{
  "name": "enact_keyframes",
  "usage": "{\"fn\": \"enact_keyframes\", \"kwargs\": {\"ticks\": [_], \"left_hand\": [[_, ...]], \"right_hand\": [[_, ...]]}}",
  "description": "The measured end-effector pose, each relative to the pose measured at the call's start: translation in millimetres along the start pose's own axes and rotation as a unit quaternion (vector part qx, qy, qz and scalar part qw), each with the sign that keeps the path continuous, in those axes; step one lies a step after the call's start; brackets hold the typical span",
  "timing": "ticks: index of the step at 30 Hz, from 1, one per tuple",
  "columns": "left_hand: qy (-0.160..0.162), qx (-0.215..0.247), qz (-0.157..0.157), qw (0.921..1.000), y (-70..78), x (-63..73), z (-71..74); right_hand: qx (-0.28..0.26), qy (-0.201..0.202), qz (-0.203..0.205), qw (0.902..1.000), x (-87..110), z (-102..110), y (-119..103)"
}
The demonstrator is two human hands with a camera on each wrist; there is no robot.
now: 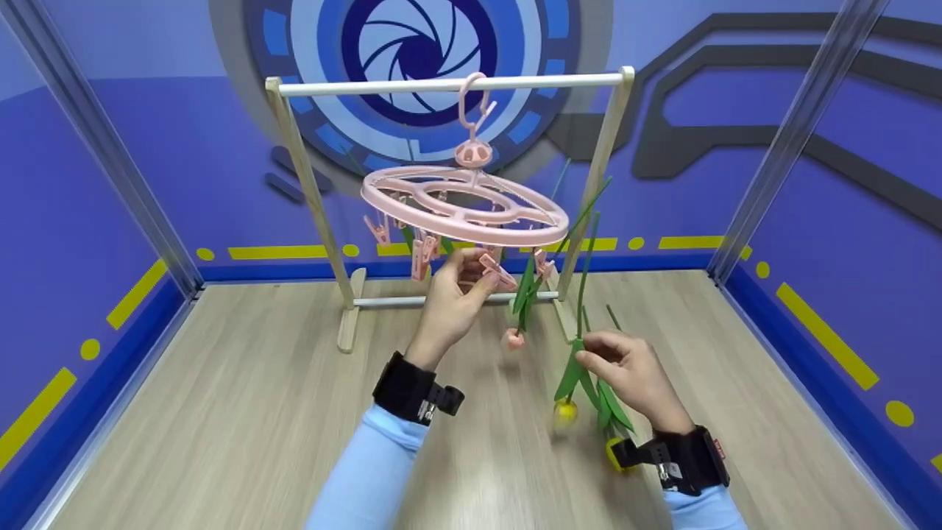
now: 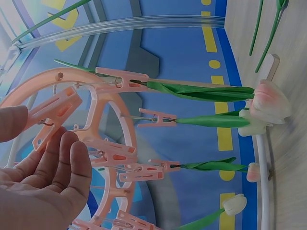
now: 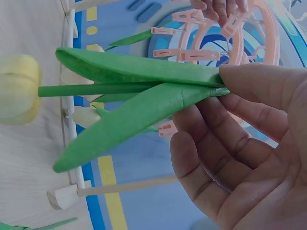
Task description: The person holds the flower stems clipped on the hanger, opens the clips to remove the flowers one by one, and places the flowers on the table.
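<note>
My left hand (image 1: 450,309) pinches a pink clothespin (image 2: 53,115) between thumb and fingers. The clothespin hangs from the round pink drying hanger (image 1: 458,218), just under its near rim. In my right hand (image 1: 639,374) is a yellow artificial tulip (image 3: 20,88), pinched at the stem where its green leaves (image 3: 144,122) begin. This tulip hangs head down, its stem pointing up, to the right of the hanger. Several tulips are clipped upside down along the hanger, among them a pale pink tulip (image 2: 271,101) and a white tulip (image 2: 235,204).
The hanger's hook (image 1: 472,103) sits over the white bar (image 1: 353,89) of a wooden rack. Another yellow tulip (image 1: 613,455) lies on the wooden table (image 1: 243,412) beneath my right wrist. Blue printed walls (image 1: 831,243) enclose the back and sides. Several other clothespins (image 1: 423,258) dangle at the left.
</note>
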State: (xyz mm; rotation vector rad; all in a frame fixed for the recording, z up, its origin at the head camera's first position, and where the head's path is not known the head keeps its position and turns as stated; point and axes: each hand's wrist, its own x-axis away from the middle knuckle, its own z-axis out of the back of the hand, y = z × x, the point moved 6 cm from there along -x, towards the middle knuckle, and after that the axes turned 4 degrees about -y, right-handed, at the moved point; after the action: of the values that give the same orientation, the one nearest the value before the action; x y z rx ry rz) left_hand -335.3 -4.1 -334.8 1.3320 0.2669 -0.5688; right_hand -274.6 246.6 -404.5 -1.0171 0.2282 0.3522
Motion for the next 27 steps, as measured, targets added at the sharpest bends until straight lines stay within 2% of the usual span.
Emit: {"fn": "enact_keyframes", "kwargs": {"ticks": [9, 14, 20, 27], "left_hand": [[-0.002, 0.009, 0.003, 1.0000, -1.3, 10.1, 5.6], [0.002, 0.000, -0.004, 1.0000, 2.1, 20.0, 10.2], [0.005, -0.056, -0.018, 0.9982, 10.7, 37.5, 12.5], [0.016, -0.135, -0.036, 0.9901, 15.4, 60.8, 14.1]], "right_hand": [[-0.023, 0.047, 0.003, 0.9986, 10.9, 7, 1], [-0.021, 0.069, 0.004, 0.9974, 16.0, 10, 2], [-0.018, 0.074, 0.010, 0.9970, 19.3, 13, 2], [0.010, 0.076, 0.009, 0.9970, 21.7, 19, 2]]}}
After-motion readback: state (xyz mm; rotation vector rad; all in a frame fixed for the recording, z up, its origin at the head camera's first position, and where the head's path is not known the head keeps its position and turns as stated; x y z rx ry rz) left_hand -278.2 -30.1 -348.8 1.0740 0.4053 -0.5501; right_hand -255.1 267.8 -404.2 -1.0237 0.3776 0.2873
